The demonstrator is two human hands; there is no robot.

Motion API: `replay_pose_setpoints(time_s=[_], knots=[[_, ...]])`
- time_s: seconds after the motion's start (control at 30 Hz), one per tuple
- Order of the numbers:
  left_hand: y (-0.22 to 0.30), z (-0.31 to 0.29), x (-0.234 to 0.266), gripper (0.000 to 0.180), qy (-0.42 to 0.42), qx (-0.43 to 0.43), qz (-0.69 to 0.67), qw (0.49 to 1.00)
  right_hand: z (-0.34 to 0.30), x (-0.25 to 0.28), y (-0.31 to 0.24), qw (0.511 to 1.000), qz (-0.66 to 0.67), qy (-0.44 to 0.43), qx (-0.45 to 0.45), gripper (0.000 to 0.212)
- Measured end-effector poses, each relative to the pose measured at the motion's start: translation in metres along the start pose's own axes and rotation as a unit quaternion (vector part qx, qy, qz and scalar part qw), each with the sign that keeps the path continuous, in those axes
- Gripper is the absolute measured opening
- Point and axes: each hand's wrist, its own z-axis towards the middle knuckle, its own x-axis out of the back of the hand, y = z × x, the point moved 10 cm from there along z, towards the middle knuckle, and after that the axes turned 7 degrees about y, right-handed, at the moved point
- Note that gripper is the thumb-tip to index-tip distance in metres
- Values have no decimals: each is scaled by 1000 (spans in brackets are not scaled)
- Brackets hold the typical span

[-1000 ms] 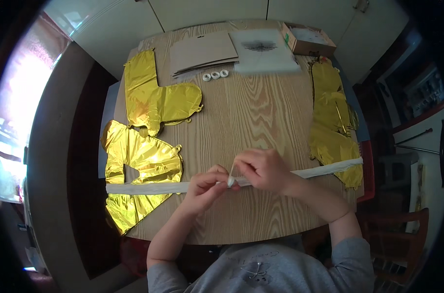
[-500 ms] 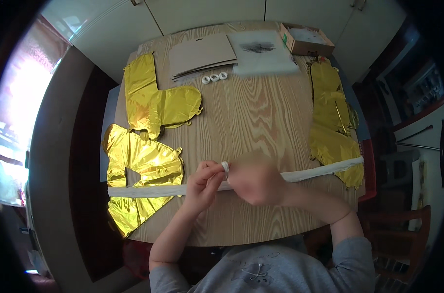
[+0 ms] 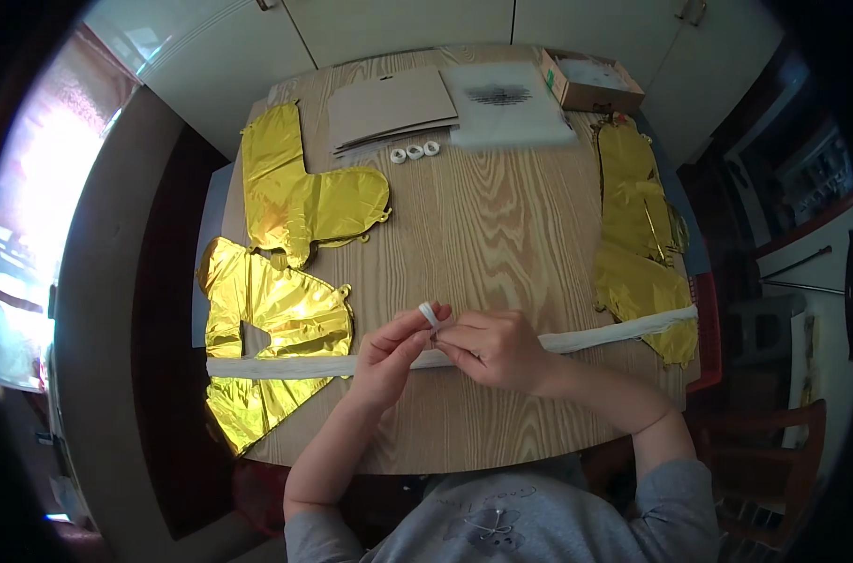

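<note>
One little white roll (image 3: pixel 429 315) is the center of attention, up between both hands near the front half of the table (image 3: pixel 501 216). Clock directions are all from that roll, 12 being the far side.

Left hand (image 3: pixel 389 352), at 7, is narrow: thumb and fingers pinching the roll. Right hand (image 3: pixel 501 347), at 4, is narrow too, thumb and fingertips pinched at the roll's lower edge. Looks like they've got its loose end, but the fingers cover most of that spot.

Crossing behind the hands is a long white strip (image 3: pixel 604 333), running from about 8 over to 3. Its left end lies over a shiny gold foil (image 3: pixel 304 314) at 9, and its right end lies across the bottom part of the gold foil pile (image 3: pixel 633 188) at 2. Another gold foil (image 3: pixel 290 202), kinda L-shaped, sits around 10:30 and touches the one at 9.

Straight up at 12, three more white rolls (image 3: pixel 415 152) are lined up side by side, with some tan cards (image 3: pixel 393 108) stacked just past them. Right next to the cards, a bit past 12, is a cloudy plastic bag (image 3: pixel 511 122) with dark print, then an open cardboard box (image 3: pixel 595 94) at 1. Off the table's edge at 3 there's something red (image 3: pixel 706 328), and a wooden chair (image 3: pixel 806 441) at 4.
</note>
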Motion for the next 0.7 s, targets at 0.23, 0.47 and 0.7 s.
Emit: replay_pose_setpoints(time_s=[0.23, 0.47, 0.7], knots=[[-8, -2, 7, 22, -2, -20, 196, 980, 10, 25, -3, 997, -4, 64, 31, 12], [-14, -1, 8, 15, 3, 14, 191, 981, 12, 22, 11, 997, 37, 64, -14, 10], [-20, -2, 6, 13, -11, 45, 145, 988, 12, 22, 1, 997, 45, 59, 34, 9]])
